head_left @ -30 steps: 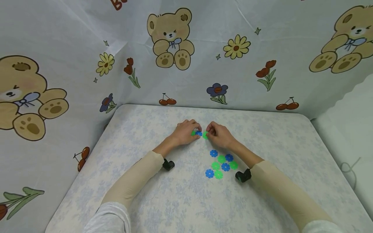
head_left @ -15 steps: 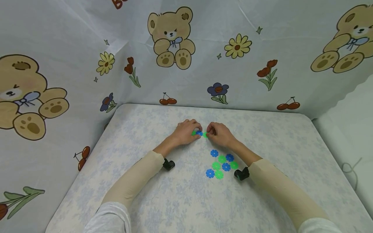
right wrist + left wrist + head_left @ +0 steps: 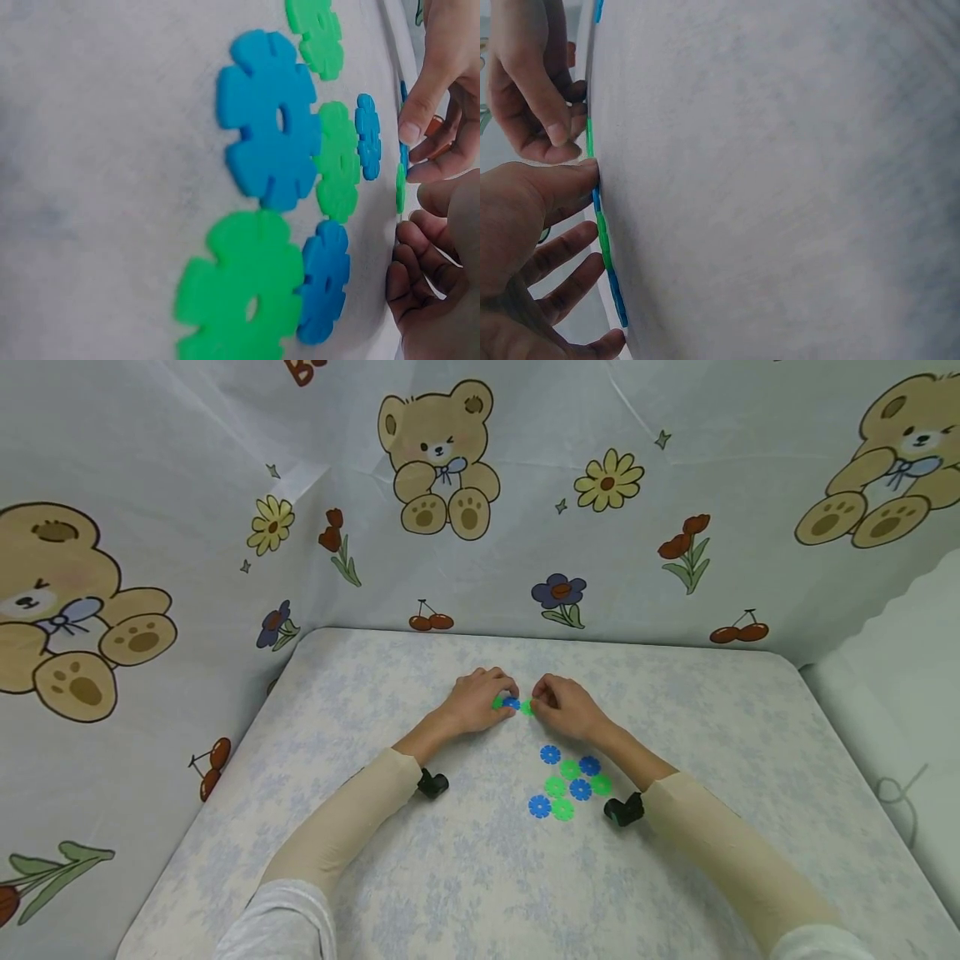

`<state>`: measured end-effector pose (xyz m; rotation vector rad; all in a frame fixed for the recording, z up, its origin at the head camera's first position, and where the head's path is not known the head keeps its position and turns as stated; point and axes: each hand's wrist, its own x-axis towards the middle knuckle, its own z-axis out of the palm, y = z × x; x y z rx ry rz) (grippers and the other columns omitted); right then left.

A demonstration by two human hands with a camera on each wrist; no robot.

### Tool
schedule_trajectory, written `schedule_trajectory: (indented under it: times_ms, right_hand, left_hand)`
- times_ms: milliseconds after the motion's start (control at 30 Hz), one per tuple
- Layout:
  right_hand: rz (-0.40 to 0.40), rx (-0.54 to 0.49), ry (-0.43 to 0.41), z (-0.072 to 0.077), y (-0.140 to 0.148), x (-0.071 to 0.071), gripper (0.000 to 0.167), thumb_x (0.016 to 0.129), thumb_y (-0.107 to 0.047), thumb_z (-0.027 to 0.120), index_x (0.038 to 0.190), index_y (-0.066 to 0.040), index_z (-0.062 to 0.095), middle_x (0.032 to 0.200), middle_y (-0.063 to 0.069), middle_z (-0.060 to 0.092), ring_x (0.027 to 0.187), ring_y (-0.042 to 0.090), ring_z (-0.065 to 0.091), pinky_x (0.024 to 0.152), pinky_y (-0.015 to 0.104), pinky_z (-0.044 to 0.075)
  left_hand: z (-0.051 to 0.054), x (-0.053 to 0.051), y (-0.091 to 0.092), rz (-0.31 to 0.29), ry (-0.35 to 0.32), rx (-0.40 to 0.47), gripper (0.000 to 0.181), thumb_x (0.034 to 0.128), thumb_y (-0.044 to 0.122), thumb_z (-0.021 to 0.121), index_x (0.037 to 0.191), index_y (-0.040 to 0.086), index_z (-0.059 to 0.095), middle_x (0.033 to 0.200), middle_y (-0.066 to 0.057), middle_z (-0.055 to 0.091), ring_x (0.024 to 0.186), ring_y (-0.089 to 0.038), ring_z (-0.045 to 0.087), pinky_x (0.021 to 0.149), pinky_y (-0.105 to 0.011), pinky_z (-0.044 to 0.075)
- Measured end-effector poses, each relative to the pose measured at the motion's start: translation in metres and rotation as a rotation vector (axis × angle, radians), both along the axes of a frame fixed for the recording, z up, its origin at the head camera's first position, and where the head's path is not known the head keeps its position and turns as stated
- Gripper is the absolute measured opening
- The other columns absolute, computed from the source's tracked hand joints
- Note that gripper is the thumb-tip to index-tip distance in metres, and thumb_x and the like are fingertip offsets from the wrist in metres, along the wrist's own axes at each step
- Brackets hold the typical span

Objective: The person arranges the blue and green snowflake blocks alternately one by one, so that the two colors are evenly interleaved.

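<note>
In the head view my left hand (image 3: 480,700) bends over a row of flat flower-shaped discs, thumb and forefinger at the edges of a blue disc (image 3: 512,703). A green disc (image 3: 497,702) lies beside it, partly under the hand. My right hand (image 3: 568,708), fingers curled, has its fingertips at another green disc (image 3: 527,707), whose right part they hide. The left wrist view shows the row edge-on: a green disc (image 3: 590,139) by the right hand (image 3: 532,90), then blue, green and blue discs along the left hand (image 3: 525,240).
Several loose discs, blue (image 3: 539,807) and green (image 3: 562,810) among them, lie flat on the pale patterned table (image 3: 420,877), nearer the body than the right hand. Behind the table hangs a bear-print cloth (image 3: 510,568). A thin cable (image 3: 897,797) is at the far right.
</note>
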<state>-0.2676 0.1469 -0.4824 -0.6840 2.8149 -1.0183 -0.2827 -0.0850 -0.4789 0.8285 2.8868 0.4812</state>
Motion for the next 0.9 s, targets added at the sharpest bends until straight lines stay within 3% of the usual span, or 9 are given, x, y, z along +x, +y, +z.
schedule_trajectory:
  times_ms: [267,533,667,900]
  right_hand:
    - [0.018,-0.028,-0.021,-0.002,0.016,0.026,0.025,0.103,-0.019,0.07,0.122,-0.003,0.066,0.1,0.008,0.065,0.084,0.016,0.057,0.08,0.034,0.05]
    - [0.126,0.019,-0.005,0.004,0.03,0.058,0.02,0.1,-0.022,0.077,0.114,-0.009,0.071,0.105,0.004,0.069,0.096,0.017,0.061,0.089,0.038,0.053]
    - [0.151,0.05,-0.013,0.006,0.034,0.065,0.021,0.098,-0.026,0.08,0.113,-0.013,0.072,0.108,0.003,0.069,0.104,0.019,0.059,0.097,0.043,0.048]
    - [0.178,0.063,0.001,0.001,0.036,0.066,0.023,0.097,-0.026,0.081,0.113,-0.013,0.071,0.11,0.001,0.069,0.105,0.016,0.058,0.096,0.041,0.044]
  left_hand:
    - [-0.001,0.0,0.0,0.003,-0.016,0.0,0.028,0.1065,0.038,0.069,0.131,0.025,0.068,0.147,-0.002,0.059,0.139,-0.03,0.054,0.113,-0.06,0.046]
    - [0.003,0.003,0.004,0.017,-0.047,0.008,0.029,0.1056,0.038,0.069,0.13,0.022,0.066,0.144,-0.003,0.058,0.138,-0.032,0.051,0.116,-0.065,0.041]
    - [0.001,0.002,0.011,0.005,-0.03,-0.007,0.032,0.1058,0.041,0.066,0.132,0.023,0.063,0.143,-0.003,0.057,0.137,-0.031,0.05,0.116,-0.066,0.038]
    - [0.001,0.0,0.024,-0.042,-0.006,-0.015,0.036,0.1062,0.045,0.067,0.136,0.026,0.061,0.143,-0.002,0.058,0.136,-0.03,0.053,0.114,-0.064,0.04]
